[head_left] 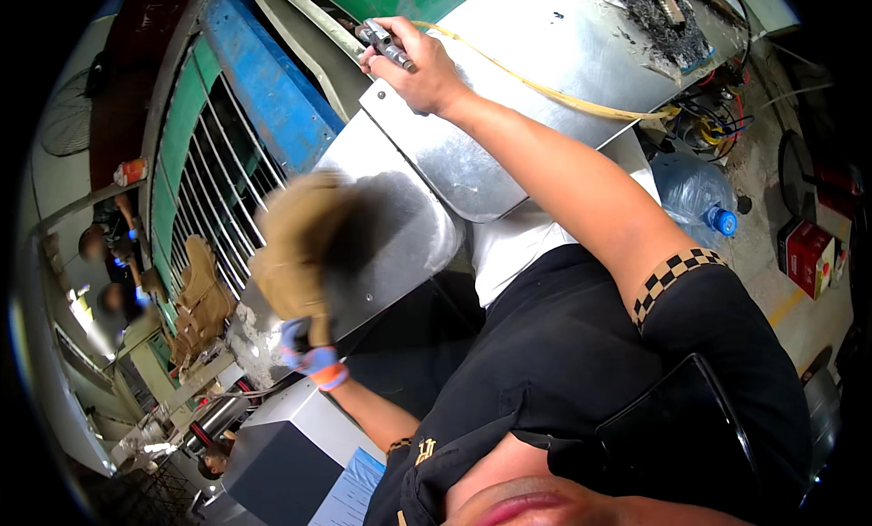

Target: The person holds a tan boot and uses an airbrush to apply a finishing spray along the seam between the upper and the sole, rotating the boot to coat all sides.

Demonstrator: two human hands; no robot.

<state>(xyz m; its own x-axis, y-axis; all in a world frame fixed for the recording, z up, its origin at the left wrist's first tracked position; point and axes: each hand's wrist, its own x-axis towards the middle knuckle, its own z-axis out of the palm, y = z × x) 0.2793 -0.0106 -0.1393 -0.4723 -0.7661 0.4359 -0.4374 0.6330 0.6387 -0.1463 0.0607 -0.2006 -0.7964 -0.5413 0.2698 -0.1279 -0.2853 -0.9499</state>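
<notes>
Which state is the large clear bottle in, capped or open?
Capped: a blue cap sits over the neck of the large clear bottle. I cannot tell how full it is.

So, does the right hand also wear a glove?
No, the right hand is bare around the metal tool, while the left hand wears a glove.

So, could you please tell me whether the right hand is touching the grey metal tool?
Touching: the head view shows the right hand wrapped around the grey metal tool.
</notes>
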